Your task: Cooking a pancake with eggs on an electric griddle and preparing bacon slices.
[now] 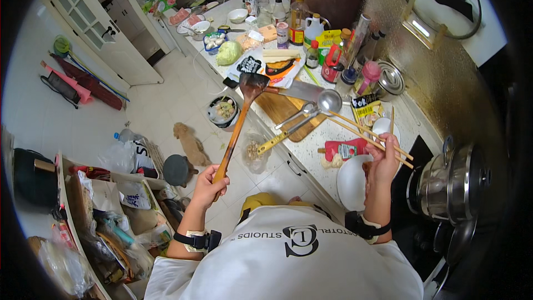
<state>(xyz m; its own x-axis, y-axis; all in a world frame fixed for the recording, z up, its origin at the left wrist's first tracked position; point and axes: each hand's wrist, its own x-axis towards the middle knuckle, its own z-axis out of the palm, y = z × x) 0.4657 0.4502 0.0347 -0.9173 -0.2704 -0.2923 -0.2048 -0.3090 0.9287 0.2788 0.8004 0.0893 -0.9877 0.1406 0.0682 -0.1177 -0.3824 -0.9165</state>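
My left hand (209,185) grips the lower handle of a wooden spatula (238,131), its dark head raised toward the counter. In my right hand (385,160) is a pair of wooden chopsticks (354,130), pointing left toward a metal ladle (330,101). The ladle's yellow handle reaches past the counter edge; a smaller metal spoon (307,109) is beside it. Beneath them are a wooden cutting board (270,108) and a cleaver (302,91). Near my right wrist is a white plate (349,183), with reddish food partly hidden. A red sauce pouch (345,148) lies just beyond.
A steel pot (443,183) stands on the black stove at right. Several bottles, a lettuce (229,53) and mushrooms or eggs (214,41) crowd the far counter. On the floor are a small dog (189,143), a stool (178,170), a scrap bin (222,112) and a plastic bag (254,150).
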